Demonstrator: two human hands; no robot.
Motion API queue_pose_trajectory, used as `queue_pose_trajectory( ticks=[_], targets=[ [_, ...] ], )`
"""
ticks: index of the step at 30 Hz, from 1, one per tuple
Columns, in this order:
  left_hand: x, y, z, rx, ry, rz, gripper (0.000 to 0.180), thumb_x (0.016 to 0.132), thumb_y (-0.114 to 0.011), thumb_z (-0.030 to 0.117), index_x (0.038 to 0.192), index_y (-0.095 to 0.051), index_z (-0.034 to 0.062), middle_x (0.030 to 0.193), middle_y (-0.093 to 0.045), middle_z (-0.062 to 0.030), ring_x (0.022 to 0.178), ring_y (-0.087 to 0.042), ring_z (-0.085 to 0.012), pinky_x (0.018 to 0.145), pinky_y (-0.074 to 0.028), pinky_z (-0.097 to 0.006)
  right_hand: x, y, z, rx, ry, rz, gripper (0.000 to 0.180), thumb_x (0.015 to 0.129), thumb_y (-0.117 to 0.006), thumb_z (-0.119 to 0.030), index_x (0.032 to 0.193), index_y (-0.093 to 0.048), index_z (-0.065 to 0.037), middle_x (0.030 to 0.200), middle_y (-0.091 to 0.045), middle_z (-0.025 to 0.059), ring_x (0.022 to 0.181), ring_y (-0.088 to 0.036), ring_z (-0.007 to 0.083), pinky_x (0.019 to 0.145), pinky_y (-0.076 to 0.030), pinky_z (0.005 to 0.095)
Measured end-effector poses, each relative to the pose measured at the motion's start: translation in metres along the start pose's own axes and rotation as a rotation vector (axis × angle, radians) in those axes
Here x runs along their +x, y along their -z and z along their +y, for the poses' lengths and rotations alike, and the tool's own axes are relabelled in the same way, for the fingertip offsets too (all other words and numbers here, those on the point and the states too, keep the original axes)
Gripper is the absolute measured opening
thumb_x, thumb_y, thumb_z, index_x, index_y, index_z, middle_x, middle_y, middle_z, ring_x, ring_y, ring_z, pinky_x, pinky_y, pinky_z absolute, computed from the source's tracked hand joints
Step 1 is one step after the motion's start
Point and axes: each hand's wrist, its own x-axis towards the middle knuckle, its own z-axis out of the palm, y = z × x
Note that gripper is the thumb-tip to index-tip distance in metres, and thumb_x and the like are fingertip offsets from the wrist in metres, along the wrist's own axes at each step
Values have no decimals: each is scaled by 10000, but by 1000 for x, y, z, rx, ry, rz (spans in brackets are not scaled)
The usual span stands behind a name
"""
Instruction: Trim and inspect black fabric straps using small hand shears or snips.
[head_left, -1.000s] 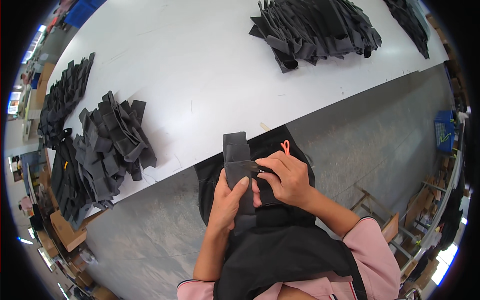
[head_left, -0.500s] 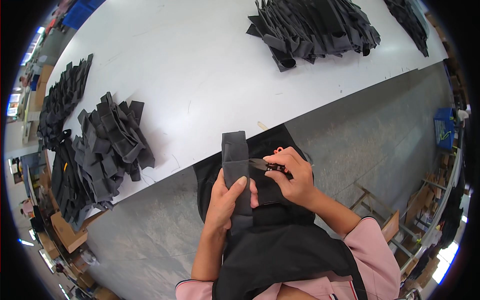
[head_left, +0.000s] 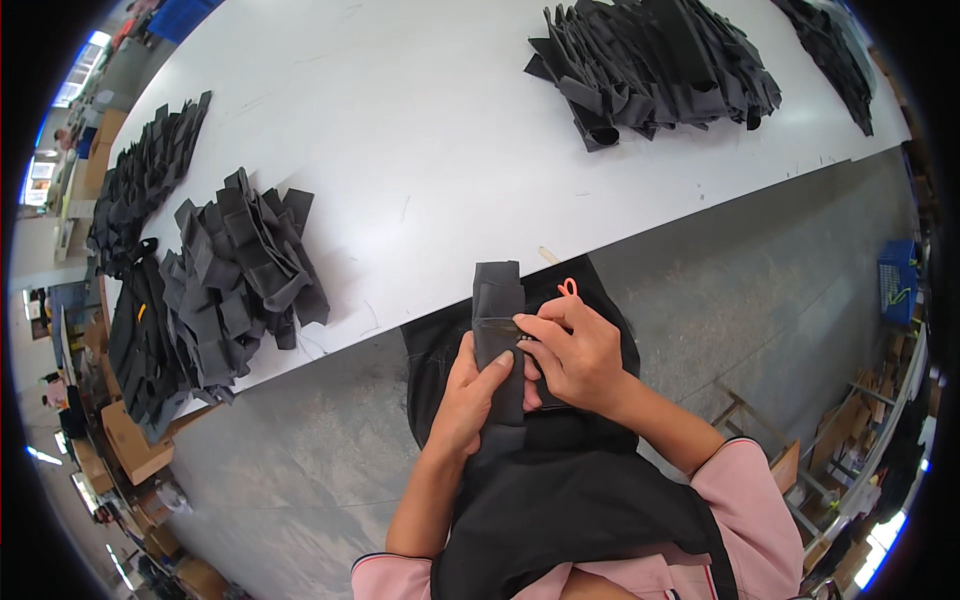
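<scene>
My left hand (head_left: 470, 398) is closed around a dark grey fabric strip (head_left: 498, 290), its thumb pressed on the front and fingertips showing at the right edge. The strip stands lengthwise over my lap, its far end at the table edge. In my right hand (head_left: 580, 355) is a pair of thread snips, mostly covered by the fingers; an orange loop (head_left: 569, 287) sticks out past the knuckles. The blades lie across the strip at a crosswise seam, just above my left thumb. Whether the blades are parted cannot be made out.
On the white table (head_left: 420, 130), a heap of dark fabric strips (head_left: 245, 265) lies left, with another pile (head_left: 140, 180) beyond it. A large bundle (head_left: 660, 75) sits at far right. A blue basket (head_left: 897, 280) and a cardboard box (head_left: 135, 440) stand off to the sides.
My right hand has moved left with the snips, bringing the blades from beside the strip onto its seam. My left hand keeps its hold. The whole view has shifted slightly.
</scene>
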Motion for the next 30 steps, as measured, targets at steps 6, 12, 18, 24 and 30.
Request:
queue_pose_trajectory(
  ticks=[6,12,18,24,30],
  targets=[
    [0,-3,0,33,28,-5,206,945,-434,86,1126,-362,17,859,-587,-132,635,-606,-193,601,-519,-303,-1,-2,2,73,-34,-17,297,665,-721,-8,951,-656,-60,801,-539,59,568,-545,185,501,-444,294],
    [0,-7,-3,80,-26,18,191,947,-429,65,1121,-363,21,861,-565,-123,638,-593,-179,588,-510,-291,0,-2,-3,35,-63,-40,278,669,-720,-12,936,-659,-59,765,-543,58,560,-546,187,494,-445,292],
    [1,-7,-11,139,-79,41,166,952,-420,54,1105,-365,26,857,-561,-116,638,-590,-171,577,-504,-275,-2,-3,-3,33,-67,-35,264,668,-720,-6,921,-663,-54,747,-540,64,551,-544,192,487,-439,298],
    [2,-6,-15,116,-57,29,169,950,-426,54,1103,-361,24,852,-567,-118,630,-586,-168,577,-504,-277,-9,-4,0,86,-117,26,234,666,-720,-23,889,-654,-52,747,-518,43,570,-544,192,475,-429,295],
    [3,-5,-16,102,-35,17,173,943,-435,41,1095,-358,16,845,-580,-123,619,-586,-168,579,-506,-284,-10,6,-1,126,-182,19,231,669,-706,-2,888,-655,-53,746,-519,56,582,-544,200,481,-431,291]
  ],
)
